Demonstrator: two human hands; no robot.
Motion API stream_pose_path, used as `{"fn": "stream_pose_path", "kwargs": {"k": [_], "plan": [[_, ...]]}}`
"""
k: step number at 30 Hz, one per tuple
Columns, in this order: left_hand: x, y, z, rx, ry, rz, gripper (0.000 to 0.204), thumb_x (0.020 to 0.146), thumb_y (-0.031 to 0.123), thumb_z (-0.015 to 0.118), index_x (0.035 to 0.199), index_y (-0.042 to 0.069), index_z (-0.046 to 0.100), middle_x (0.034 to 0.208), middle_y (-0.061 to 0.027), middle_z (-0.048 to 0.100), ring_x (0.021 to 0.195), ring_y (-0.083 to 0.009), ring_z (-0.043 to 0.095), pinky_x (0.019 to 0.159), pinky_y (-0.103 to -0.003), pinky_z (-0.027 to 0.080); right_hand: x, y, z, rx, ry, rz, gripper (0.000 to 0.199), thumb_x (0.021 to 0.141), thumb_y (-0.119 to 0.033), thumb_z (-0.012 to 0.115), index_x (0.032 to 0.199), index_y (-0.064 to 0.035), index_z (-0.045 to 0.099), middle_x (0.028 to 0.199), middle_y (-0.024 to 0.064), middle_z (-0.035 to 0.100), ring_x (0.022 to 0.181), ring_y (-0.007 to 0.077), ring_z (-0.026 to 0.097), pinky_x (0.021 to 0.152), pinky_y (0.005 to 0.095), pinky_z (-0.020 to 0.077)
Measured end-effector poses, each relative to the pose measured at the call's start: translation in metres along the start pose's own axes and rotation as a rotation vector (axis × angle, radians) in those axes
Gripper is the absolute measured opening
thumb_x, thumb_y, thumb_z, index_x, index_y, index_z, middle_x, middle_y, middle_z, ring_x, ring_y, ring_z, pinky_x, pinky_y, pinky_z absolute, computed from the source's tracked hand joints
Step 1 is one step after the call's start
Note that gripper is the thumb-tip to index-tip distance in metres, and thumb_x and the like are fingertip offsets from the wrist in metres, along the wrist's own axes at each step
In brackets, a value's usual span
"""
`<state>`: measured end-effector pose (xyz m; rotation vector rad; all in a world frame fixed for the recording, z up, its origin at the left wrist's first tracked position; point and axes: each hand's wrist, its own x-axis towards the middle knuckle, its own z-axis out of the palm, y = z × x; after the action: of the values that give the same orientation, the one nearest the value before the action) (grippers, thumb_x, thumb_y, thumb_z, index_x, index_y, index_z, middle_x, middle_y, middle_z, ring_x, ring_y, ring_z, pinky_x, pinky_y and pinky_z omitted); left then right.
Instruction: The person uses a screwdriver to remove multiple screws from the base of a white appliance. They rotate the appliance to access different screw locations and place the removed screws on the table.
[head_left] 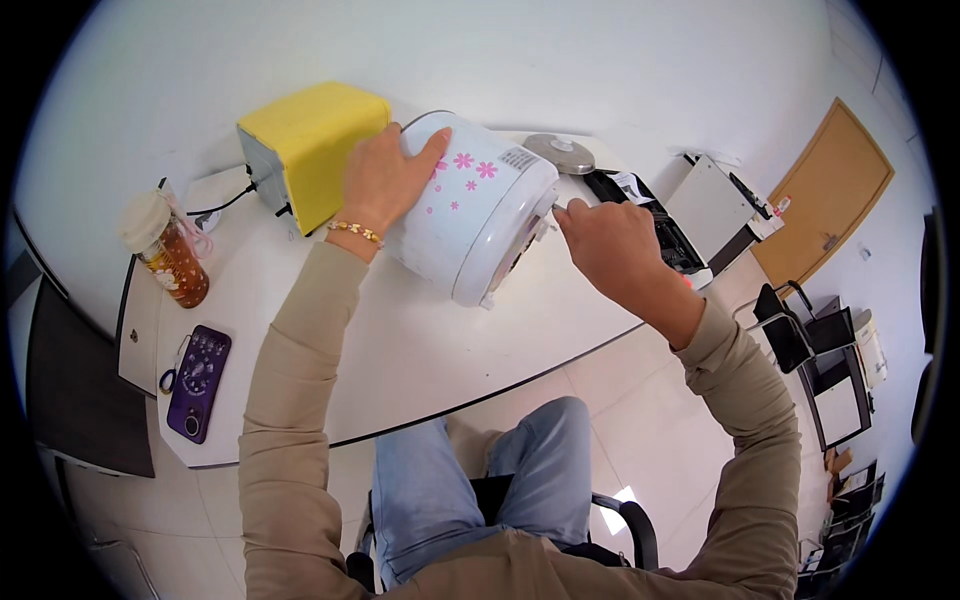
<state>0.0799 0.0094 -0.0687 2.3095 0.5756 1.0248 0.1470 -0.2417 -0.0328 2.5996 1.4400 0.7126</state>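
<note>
A white rice cooker [440,215] with pink flowers lies tipped on its side on the white table, its base turned to the right. My left hand [388,175] grips its upper left part, the thumb laid along the wall and the other fingers mostly hidden behind. At the base, my right hand [612,250] is closed with the fingers pinched together. A small thin tip shows between these fingers and the base edge; what it belongs to is hidden in my hand. The underside of the cooker is seen only at a steep slant.
Behind my left hand stands a yellow box-shaped appliance [325,145] with a black cord. A round lid [560,153] and an open black case [680,245] lie to the right. A drink bottle [172,255] and a purple phone [200,385] are on the left side of the table.
</note>
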Motion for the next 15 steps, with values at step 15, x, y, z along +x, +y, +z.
{"fn": "stream_pose_path", "kwargs": {"k": [15], "plan": [[-0.004,0.002,-0.004,0.006,-0.073,-0.052,0.065,0.083,0.057,0.057,0.083,-0.008,0.057,0.080,-0.0234,0.062,0.080,-0.0366,0.059,0.072,-0.043,0.047,-0.012,0.021,-0.016,1.567,-0.687,0.359,0.037,0.101,-0.029,0.033,0.103,0.0022,0.053,0.054,0.0003,0.040,0.037,0.0090,0.033,0.036,0.0227,0.0290]]}}
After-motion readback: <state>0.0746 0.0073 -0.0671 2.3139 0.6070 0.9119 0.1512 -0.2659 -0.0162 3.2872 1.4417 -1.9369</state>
